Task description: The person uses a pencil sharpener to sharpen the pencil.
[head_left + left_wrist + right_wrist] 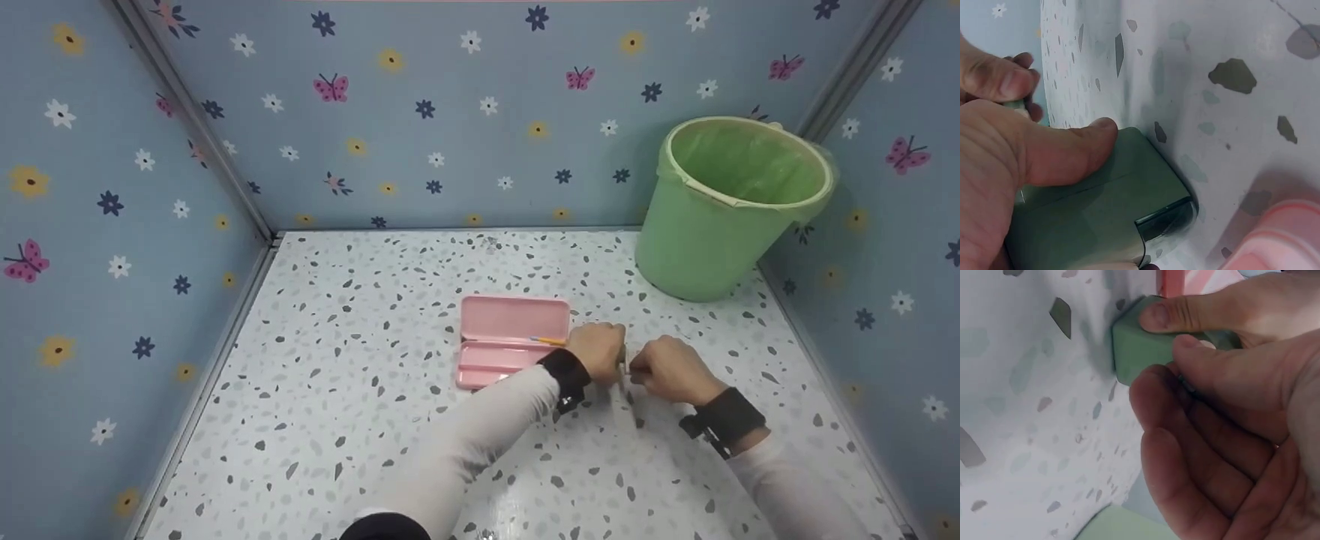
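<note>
My left hand (598,351) grips a green box-shaped pencil sharpener (1098,216), its thumb lying along the upper face. A dark see-through part shows at one corner of the sharpener. Close on the right, my right hand (670,367) has thumb and index finger pinched together. Between them sits a small green and pale piece (1016,106), mostly covered by the fingers; whether it joins the sharpener I cannot tell. Left of the left hand lies an open pink pencil case (514,319), with a yellow pencil (549,341) with a blue end inside it.
A green waste bin (697,247) with a liner stands at the back right corner. Patterned blue walls (480,135) enclose the speckled white table (337,322) at the back and both sides.
</note>
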Tool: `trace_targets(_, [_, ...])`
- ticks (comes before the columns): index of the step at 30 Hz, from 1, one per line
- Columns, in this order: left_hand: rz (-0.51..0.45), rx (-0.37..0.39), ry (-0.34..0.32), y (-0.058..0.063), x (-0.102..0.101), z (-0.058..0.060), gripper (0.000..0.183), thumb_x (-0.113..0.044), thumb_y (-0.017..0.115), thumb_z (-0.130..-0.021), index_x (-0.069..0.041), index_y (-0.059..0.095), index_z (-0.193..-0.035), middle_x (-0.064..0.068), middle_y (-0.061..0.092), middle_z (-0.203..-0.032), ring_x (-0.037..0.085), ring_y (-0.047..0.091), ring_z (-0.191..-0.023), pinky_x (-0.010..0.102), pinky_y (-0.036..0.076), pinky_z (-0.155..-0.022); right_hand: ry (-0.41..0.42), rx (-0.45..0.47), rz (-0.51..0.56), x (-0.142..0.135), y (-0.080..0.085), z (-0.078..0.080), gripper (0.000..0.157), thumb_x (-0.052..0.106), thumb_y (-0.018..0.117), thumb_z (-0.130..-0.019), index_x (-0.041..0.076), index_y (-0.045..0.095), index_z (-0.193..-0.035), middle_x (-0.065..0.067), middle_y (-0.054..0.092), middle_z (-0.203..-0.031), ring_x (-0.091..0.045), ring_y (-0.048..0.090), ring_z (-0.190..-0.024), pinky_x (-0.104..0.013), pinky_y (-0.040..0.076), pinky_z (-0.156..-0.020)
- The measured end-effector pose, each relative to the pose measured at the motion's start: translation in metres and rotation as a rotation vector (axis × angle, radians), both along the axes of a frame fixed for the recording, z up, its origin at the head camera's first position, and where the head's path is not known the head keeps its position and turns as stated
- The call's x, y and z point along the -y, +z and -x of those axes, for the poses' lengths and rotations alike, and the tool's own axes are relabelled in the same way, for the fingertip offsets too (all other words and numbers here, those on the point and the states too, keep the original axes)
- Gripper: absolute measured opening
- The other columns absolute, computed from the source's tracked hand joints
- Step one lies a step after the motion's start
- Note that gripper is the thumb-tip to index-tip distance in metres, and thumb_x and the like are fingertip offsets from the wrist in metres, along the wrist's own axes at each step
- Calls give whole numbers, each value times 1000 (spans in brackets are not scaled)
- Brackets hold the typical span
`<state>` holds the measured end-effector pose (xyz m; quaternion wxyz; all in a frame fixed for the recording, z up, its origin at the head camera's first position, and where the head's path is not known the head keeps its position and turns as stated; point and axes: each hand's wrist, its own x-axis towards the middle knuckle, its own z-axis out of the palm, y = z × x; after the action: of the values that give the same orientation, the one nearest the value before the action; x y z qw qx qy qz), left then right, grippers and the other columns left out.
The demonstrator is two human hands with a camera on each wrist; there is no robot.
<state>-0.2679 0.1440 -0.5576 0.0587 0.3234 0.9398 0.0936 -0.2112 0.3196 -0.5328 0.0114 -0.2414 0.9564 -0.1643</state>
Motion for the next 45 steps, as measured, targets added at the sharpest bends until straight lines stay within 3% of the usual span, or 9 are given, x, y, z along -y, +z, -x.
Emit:
trace_targets(6, [8, 17, -6, 1, 0, 3, 34, -26, 84, -90, -20, 67, -119, -2, 76, -109, 19, 72, -91, 35, 62, -80, 16, -79, -22, -1, 10, 4, 27, -2, 80, -79, 21, 76, -64, 8, 65, -58, -7, 48, -54, -29, 41, -54])
trace_targets(11, [-12, 28, -26, 2, 3, 2, 33, -28, 85, -93, -19, 66, -120, -2, 76, -109, 18, 72, -91, 34, 62, -80, 9, -140, -21, -3, 14, 9, 21, -1, 84, -79, 18, 82, -71, 6, 71, -63, -10, 56, -57, -34, 49, -56])
trace_targets(19, [16, 0, -41, 3, 2, 3, 29, -29, 81, -98, -20, 67, -121, -3, 77, -111, 17, 73, -93, 32, 64, -83, -53, -148, -8, -2, 18, 12, 14, 4, 92, -76, 15, 87, -81, 1, 82, -74, -21, 73, -66, -46, 59, -64])
trace_targets(28, [21, -16, -57, 3, 0, 1, 21, -35, 66, -110, -17, 68, -121, -1, 76, -107, 17, 70, -87, 34, 64, -81, -122, -184, -38, -2, 21, 16, 14, 4, 92, -76, 14, 83, -77, -1, 79, -71, -24, 71, -65, -49, 57, -62])
trace_targets(45, [-1, 14, -73, -2, 0, 3, 24, -26, 77, -101, -17, 66, -120, -1, 74, -105, 17, 68, -87, 32, 63, -80, -192, -114, -72, 1, 27, 29, 18, 2, 88, -76, 15, 77, -69, -1, 74, -68, -22, 63, -64, -44, 49, -58])
